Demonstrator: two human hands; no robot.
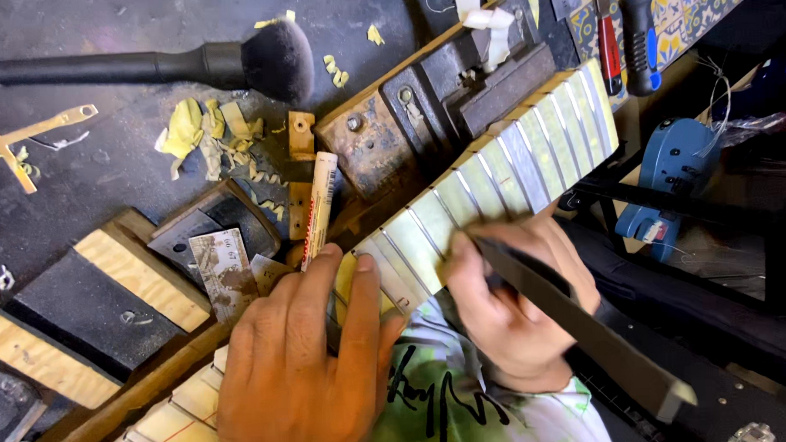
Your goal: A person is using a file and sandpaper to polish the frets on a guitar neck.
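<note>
- Right hand (510, 317), lower centre: clenched around a flat metal file (579, 323), tip laid on the neck's near edge.
- Left hand (298, 368), lower left: released, fingers spread flat, pressing down on the guitar neck (487, 178).
- Neck directly under both hands, long axis running lower left to upper right; right hand nearer the frets.
- Fretboard masked in pale tape, bright frets bare between strips.
- Beyond: rusty vise (441, 97), black brush (231, 61), white marker (319, 206).

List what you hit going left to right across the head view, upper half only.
Thin brass strip → black brush → yellow tape scraps → white marker pen → dark metal vise → taped fretboard → black-handled screwdriver → blue guitar-shaped body.
</note>
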